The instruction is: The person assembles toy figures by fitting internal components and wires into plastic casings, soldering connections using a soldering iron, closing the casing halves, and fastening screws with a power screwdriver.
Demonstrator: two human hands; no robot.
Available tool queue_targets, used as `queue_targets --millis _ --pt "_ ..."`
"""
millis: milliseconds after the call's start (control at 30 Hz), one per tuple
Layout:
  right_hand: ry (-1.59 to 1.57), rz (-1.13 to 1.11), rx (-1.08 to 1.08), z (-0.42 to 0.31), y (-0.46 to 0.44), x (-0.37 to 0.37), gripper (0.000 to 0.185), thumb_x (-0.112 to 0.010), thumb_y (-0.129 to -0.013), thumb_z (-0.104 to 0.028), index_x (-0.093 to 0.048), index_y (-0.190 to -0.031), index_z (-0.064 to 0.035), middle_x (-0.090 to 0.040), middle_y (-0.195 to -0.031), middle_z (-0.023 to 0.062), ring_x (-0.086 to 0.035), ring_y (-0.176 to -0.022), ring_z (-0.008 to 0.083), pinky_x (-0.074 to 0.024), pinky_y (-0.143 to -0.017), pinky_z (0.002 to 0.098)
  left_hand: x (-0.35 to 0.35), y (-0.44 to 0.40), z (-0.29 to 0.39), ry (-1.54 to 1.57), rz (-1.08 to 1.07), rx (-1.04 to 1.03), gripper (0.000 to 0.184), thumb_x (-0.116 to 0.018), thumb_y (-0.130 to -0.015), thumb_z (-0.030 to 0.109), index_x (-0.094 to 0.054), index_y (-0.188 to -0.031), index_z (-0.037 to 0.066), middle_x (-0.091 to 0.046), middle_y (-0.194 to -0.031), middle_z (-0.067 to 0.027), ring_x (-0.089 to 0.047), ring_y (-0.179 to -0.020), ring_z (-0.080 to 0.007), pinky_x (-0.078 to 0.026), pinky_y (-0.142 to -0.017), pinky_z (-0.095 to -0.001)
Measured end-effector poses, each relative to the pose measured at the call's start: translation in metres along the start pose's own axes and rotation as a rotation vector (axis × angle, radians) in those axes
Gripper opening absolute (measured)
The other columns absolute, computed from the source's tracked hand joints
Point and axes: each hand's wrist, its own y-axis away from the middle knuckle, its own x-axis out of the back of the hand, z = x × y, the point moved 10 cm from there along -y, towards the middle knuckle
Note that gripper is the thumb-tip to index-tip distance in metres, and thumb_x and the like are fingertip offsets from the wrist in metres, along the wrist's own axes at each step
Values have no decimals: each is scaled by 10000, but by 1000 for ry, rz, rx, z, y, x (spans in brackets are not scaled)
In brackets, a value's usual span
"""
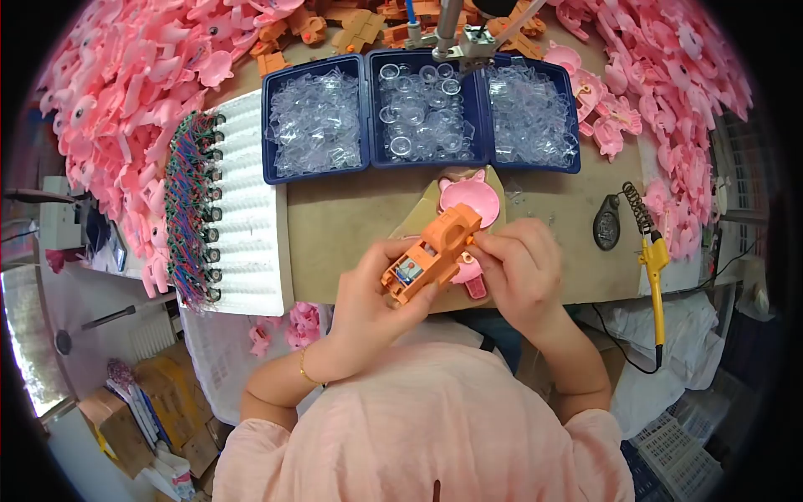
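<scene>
My left hand [372,293] is wrapped round an orange plastic toy housing [435,251], tilted up to the right. A small circuit board with wires shows in the opening at its lower end. Against the housing's right side, my right hand [527,268] pinches a small bright orange piece [469,240]; the fingertips hide most of it. Beneath both hands a pink animal-shaped shell [470,199] with a round dish-like face lies in a yellowish holder [493,180]. The housing covers the middle of that shell.
Three blue bins [369,163] of clear plastic parts stand behind. Left is a white foam tray [255,209] with wired components [191,201]. Pink shells [117,109] pile up on both sides. A yellow soldering iron [655,284] hangs at right, near a black oval object [606,224].
</scene>
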Motion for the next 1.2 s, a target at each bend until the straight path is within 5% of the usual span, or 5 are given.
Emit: queue_targets --millis 133,400,533,767,1200 --pt "-78 96 -161 9 10 -9 145 -689 -761 -40 -583 -853 -5 -559 -755 73 -536 -660 201 -425 -595 288 -4 5 32 -328 191 -371 428 -706 -738 59 -523 -1121 -1 -616 -1105 -147 -630 -965 -206 -498 -779 -293" --pt "-1225 -38 -1373 59 84 -67 186 -667 -809 -97 -577 -923 20 -571 -819 49 -534 -716 100 -438 -589 241 -4 9 39 -542 151 -637 495 -705 -674 -8 -540 -1139 29 -598 -1165 -132 -594 -1029 -284 -477 -833 -333" --pt "-558 -123 -550 33 29 -8 347 -736 -712 -110 -598 -1009 3 -554 -908 68 -535 -742 153 -446 -697 265 13 5 32 -229 -84 -471 474 -707 -680 -4 -580 -1134 49 -618 -1140 -101 -602 -1027 -246 -476 -844 -332" --pt "-306 -302 -5 -16 4 9 432 -773 -665 -243 -633 -1017 -35 -575 -886 70 -558 -741 211 -440 -660 313 6 13 33 -311 -305 -359 444 -742 -676 16 -603 -1097 31 -629 -1128 -119 -602 -1048 -252 -473 -886 -339" --pt "-337 -471 -231 39 33 -10 352 -666 -695 -148 -622 -1020 -20 -594 -958 125 -553 -909 315 -431 -808 395 -19 15 12 -414 -42 -534 504 -720 -645 84 -603 -1135 77 -650 -1027 -112 -637 -895 -272 -494 -788 -364"
